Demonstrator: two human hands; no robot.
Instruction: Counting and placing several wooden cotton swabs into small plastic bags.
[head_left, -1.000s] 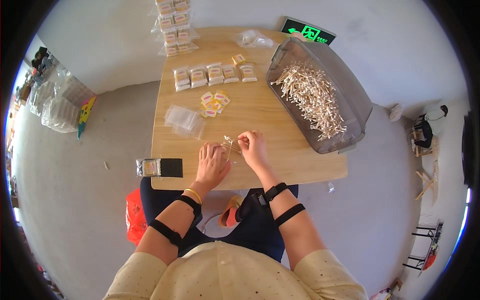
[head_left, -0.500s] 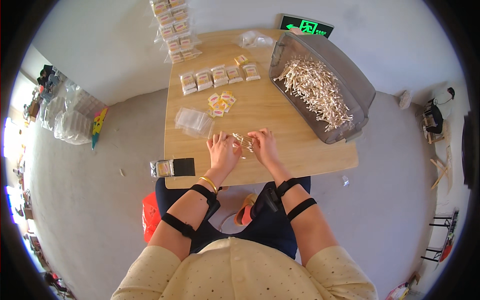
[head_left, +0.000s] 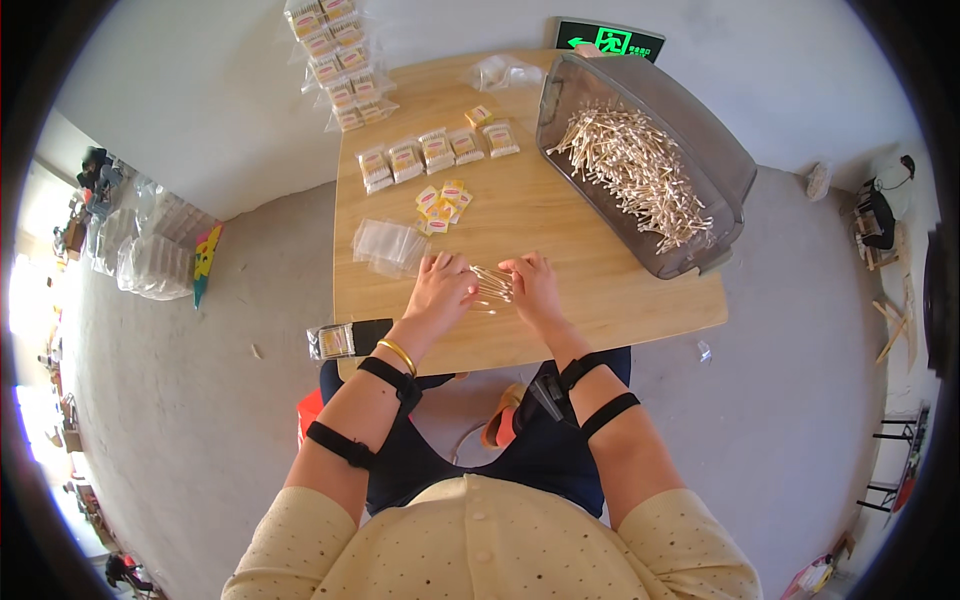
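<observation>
Between my two hands, low over the near part of the table, is a small bundle of cotton swabs (head_left: pixel 494 284). My left hand (head_left: pixel 440 288) is closed at the bundle's left end, its fingertips partly hidden. At the right end my right hand (head_left: pixel 534 287) pinches the swabs between thumb and fingers. One or two swabs stick out below the rest. Flat clear plastic bags (head_left: pixel 388 246) lie just beyond my left hand. Farther up is a small pile of yellow-and-white cards (head_left: pixel 442 206).
A grey bin (head_left: pixel 640 262) of loose swabs stands tilted at the right. Filled swab packs (head_left: pixel 436 150) form a row, with more packs (head_left: pixel 338 68) stacked at the back left. A black-and-clear packet (head_left: pixel 348 338) lies at the near left edge. Crumpled plastic (head_left: pixel 505 73) sits at the back.
My left hand has shifted slightly left and turned over the bundle's end. The swabs now show more fully between my hands. The whole view has shifted a little.
</observation>
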